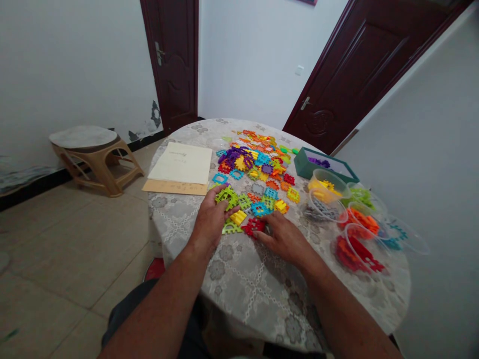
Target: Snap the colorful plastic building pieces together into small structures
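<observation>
left hand [212, 220] and right hand [285, 239] bare; dark trousers [125, 311].

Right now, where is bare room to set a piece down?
Bare tablecloth: the near edge behind the right hand, and left of the left hand, this side of the papers. Tiles fill the middle; clear tubs crowd the right.

Round table [239, 289]: mixed plastic tiles [258, 169] heaped centrally; red tile [253, 226] touched by right hand [285, 238]; green tile [226, 195] touched by left hand [211, 219]; sorting cups [329, 185] placed right.

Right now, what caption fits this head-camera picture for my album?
Left hand on a green tile, right hand on a red tile, amid colourful tiles on a round table beside clear tubs.
</observation>
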A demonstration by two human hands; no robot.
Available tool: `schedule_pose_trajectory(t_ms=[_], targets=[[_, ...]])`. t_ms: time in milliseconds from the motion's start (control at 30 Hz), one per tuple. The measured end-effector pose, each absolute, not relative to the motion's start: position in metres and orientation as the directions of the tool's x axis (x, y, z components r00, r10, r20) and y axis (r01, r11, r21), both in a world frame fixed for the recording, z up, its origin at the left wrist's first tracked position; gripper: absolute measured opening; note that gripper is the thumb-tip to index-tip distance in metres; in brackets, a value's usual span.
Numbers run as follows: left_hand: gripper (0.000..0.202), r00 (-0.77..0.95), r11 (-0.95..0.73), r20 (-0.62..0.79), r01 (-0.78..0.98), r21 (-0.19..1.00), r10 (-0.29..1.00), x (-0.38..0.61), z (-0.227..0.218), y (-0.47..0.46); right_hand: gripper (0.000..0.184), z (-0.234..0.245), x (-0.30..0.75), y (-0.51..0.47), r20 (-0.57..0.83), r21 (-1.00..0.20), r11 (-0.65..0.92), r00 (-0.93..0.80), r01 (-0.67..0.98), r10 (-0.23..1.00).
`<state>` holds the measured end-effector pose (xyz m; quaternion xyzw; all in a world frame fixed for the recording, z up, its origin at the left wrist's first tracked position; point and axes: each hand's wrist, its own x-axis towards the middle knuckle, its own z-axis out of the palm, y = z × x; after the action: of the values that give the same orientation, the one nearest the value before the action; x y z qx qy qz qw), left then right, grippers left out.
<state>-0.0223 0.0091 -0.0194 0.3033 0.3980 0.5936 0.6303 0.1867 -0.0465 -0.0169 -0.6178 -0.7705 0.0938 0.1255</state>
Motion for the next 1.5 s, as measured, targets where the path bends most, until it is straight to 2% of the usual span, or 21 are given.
schedule_pose_trajectory(t_ms=[167,333,400,500,600,767,900,1067,1267,1500], targets=[[0.049,-0.038,0.105,-0.141,-0.486,0.867,0.989,-0.022,-0.018,0.009,0.033,-0.013,0.179,-0.049,0.050,-0.353,0.163,-0.156,0.921,0.987],[0.050,-0.046,0.121,-0.162,-0.473,0.872,0.986,-0.022,-0.018,0.011,0.017,-0.003,0.174,-0.049,-0.007,-0.565,0.107,-0.135,0.818,0.991],[0.051,-0.052,0.119,-0.161,-0.467,0.876,0.986,-0.022,-0.019,0.012,0.012,0.002,0.174,-0.049,-0.005,-0.618,0.123,-0.159,0.777,0.987],[0.052,-0.048,0.112,-0.151,-0.458,0.882,0.987,-0.023,-0.023,0.013,0.010,0.012,0.176,-0.050,0.033,-0.626,0.173,-0.197,0.761,0.980],[0.052,-0.035,0.105,-0.132,-0.423,0.900,0.991,-0.023,-0.024,0.013,0.006,0.025,0.180,-0.054,0.061,-0.592,0.205,-0.211,0.779,0.976],[0.052,-0.005,0.110,-0.118,-0.327,0.939,0.993,-0.021,-0.019,0.009,0.025,0.049,0.207,-0.071,0.169,-0.541,0.176,-0.098,0.822,0.981],[0.054,0.024,0.117,-0.116,-0.321,0.940,0.993,-0.020,-0.014,0.008,0.030,0.060,0.259,-0.094,0.278,-0.512,0.025,0.138,0.859,0.951],[0.053,0.090,0.175,-0.154,-0.306,0.936,0.984,-0.020,-0.011,0.008,0.030,0.063,0.337,-0.122,0.419,-0.395,-0.215,0.384,0.893,0.823],[0.049,0.127,0.180,-0.151,-0.262,0.948,0.980,-0.021,-0.013,0.008,0.027,0.047,0.390,-0.146,0.326,-0.230,-0.380,0.439,0.896,0.837],[0.046,0.178,0.209,-0.170,-0.236,0.949,0.969,-0.019,-0.017,0.008,0.027,0.034,0.403,-0.160,0.346,-0.085,-0.474,0.472,0.876,0.811]])
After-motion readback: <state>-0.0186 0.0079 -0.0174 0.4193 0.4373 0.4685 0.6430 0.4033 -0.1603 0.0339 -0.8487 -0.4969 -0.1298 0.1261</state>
